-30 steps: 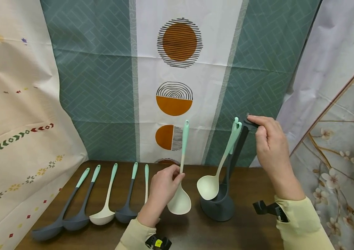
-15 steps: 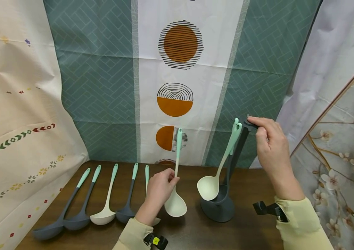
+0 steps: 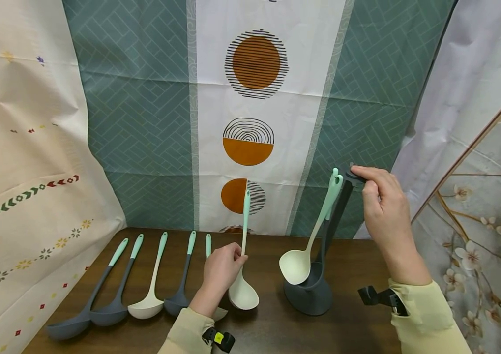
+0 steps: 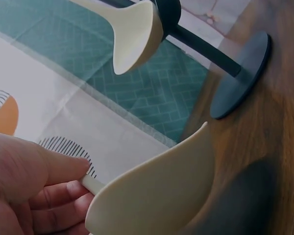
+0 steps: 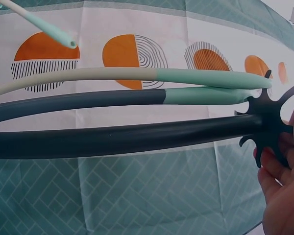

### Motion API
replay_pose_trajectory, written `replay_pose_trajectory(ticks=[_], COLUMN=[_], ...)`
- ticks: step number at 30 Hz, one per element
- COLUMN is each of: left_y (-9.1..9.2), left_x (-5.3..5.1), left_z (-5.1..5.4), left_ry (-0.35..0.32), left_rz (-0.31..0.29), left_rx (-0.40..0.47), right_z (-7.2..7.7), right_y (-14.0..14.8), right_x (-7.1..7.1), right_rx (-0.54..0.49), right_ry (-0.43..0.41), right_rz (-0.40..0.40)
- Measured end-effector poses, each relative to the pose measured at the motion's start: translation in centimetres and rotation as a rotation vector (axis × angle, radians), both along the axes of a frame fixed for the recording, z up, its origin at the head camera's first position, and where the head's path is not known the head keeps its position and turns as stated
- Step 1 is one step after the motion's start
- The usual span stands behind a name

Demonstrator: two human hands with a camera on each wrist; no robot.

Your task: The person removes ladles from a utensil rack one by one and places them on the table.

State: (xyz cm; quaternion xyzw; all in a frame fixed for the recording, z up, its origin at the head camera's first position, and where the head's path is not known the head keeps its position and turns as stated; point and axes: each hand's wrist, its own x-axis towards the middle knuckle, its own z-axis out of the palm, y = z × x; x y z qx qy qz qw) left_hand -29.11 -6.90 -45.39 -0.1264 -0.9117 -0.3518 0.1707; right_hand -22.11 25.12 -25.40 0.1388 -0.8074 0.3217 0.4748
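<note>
My left hand (image 3: pixel 221 268) pinches the shaft of a cream ladle (image 3: pixel 244 294) with a mint handle, held upright with its bowl low over the table. Whether the bowl touches the table cannot be told. At the right, my right hand (image 3: pixel 385 209) grips the hooked top (image 5: pixel 265 117) of a dark utensil stand (image 3: pixel 308 301). A second cream ladle (image 3: pixel 295 267) hangs from the stand, facing me. Behind it hangs a dark grey ladle (image 5: pixel 112 98) with a mint handle, clearest in the right wrist view.
Left of my left hand, several ladles lie in a row on the brown table (image 3: pixel 272 334): dark grey ladles (image 3: pixel 71 327) and a cream ladle (image 3: pixel 145 307) among them. Another ladle (image 3: pixel 208 244) is partly hidden behind my left hand. Patterned cloth (image 3: pixel 153 123) hangs behind the table.
My left hand has moved left and slightly down with the cream ladle, away from the stand. The right hand keeps its hold on the stand's top, and the hanging ladles stay in place.
</note>
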Motion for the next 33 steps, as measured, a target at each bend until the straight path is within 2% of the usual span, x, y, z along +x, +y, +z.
replay_pose_trajectory(ticks=[8, 17, 33], left_y=[-0.3, -0.5, -1.0], left_x=[-0.1, -0.2, -0.5], left_z=[-0.3, -1.0, -1.8], left_ry=[-0.086, -0.120, -0.189], left_rz=[0.003, -0.011, 0.014], left_rx=[-0.044, -0.087, -0.123], right_z=[0.0, 0.0, -0.1], right_y=[-0.1, -0.1, -0.1], right_x=[0.1, 0.1, 0.0], right_rx=[-0.002, -0.002, -0.007], right_ry=[0.002, -0.006, 0.002], right_rz=[-0.003, -0.002, 0.000])
